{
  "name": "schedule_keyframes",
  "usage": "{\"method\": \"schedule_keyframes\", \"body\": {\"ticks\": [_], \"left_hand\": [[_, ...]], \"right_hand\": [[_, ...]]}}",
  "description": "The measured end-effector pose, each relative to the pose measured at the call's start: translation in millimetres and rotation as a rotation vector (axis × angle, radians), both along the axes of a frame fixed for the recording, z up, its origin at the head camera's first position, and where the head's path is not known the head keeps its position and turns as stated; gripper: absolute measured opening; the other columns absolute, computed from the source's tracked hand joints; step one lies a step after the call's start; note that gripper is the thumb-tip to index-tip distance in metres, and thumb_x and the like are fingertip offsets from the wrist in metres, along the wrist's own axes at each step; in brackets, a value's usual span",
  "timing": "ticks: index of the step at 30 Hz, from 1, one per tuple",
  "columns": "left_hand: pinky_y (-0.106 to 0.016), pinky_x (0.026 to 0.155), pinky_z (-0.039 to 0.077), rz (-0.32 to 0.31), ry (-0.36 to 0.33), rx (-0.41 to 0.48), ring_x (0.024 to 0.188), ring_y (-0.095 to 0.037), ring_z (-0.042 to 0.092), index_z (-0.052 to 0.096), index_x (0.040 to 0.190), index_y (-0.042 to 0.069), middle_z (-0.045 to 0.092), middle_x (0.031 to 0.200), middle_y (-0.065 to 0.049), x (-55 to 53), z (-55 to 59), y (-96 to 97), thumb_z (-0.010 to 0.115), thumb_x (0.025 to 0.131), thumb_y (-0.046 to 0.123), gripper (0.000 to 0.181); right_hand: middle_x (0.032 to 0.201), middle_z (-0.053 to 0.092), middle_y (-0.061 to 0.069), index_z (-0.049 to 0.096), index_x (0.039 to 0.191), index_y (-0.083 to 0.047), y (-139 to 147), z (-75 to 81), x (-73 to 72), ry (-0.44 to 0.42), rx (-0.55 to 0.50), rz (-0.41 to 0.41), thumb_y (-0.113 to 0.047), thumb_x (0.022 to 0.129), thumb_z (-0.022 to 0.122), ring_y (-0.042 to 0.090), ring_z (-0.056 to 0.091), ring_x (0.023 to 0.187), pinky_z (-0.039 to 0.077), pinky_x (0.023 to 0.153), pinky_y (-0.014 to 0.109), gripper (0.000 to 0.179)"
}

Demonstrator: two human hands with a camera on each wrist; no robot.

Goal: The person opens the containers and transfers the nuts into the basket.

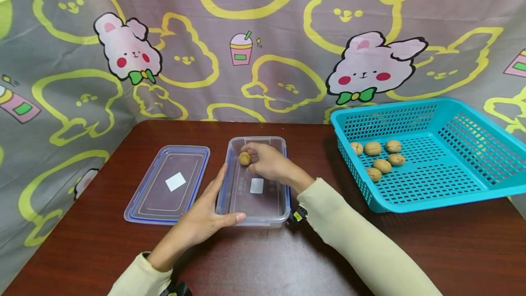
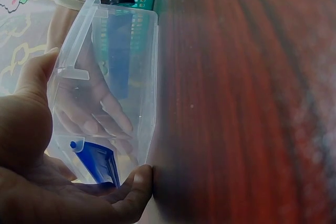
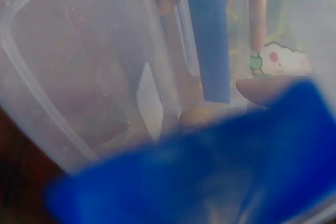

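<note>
A clear plastic container (image 1: 255,204) with blue side clips stands in the middle of the table. My left hand (image 1: 207,214) grips its left wall, thumb over the near rim; in the left wrist view my fingers (image 2: 134,195) curl around the side by a blue clip (image 2: 97,163). Inside the container, toward its far left, is one walnut (image 1: 244,158). My right hand (image 1: 269,163) reaches in over the right wall, thumb and fingers parted around that walnut. In the right wrist view a fingertip (image 3: 257,88) appears apart from the walnut (image 3: 195,116); blurred blue plastic hides much there.
A clear lid (image 1: 156,191) with a blue seal and white label lies left of the container. At the right stands a turquoise basket (image 1: 444,163), several walnuts (image 1: 382,166) in its left part. A patterned cloth (image 1: 271,76) hangs behind the table (image 1: 263,264).
</note>
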State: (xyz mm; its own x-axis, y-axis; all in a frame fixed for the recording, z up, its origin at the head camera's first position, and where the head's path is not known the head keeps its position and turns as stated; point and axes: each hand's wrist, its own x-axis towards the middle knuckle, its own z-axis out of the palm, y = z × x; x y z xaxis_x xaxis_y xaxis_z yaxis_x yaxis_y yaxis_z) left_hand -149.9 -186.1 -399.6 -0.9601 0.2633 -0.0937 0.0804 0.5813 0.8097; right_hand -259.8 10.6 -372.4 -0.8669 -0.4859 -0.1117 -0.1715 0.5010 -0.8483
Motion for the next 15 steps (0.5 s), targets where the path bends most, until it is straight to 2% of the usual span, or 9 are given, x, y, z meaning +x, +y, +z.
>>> {"method": "schedule_keyframes", "body": {"ticks": [5,11,15], "left_hand": [[-0.071,0.124,0.015,-0.003,-0.003,-0.003,0.160,-0.046,0.012,0.001,0.171,0.025,0.006,0.177,-0.017,0.5,-1.0,-0.6,0.086,0.087,0.036,0.120],[-0.072,0.124,0.017,-0.008,0.000,-0.009,0.160,-0.046,0.013,0.000,0.170,0.023,0.006,0.177,-0.018,0.0,-0.8,-1.0,0.086,0.087,0.038,0.121],[-0.072,0.123,0.017,-0.006,0.001,-0.008,0.160,-0.046,0.013,0.000,0.170,0.023,0.006,0.176,-0.018,-0.2,-0.6,-1.5,0.086,0.087,0.038,0.121]], "right_hand": [[0.150,0.059,0.019,0.056,0.147,-0.003,-6.5,-5.7,4.4,-0.036,-0.022,0.031,0.009,0.089,0.066,0.038,0.054,0.142,0.047,0.115,0.051,0.060],[0.143,0.062,0.021,0.061,0.140,-0.002,-10.6,-8.7,5.5,-0.043,-0.073,-0.005,0.011,0.086,0.066,0.038,0.060,0.133,0.052,0.109,0.049,0.056],[0.138,0.064,0.020,0.063,0.136,-0.002,-10.9,-8.9,4.4,-0.064,-0.097,-0.023,0.012,0.084,0.066,0.035,0.063,0.127,0.056,0.099,0.041,0.054]]}}
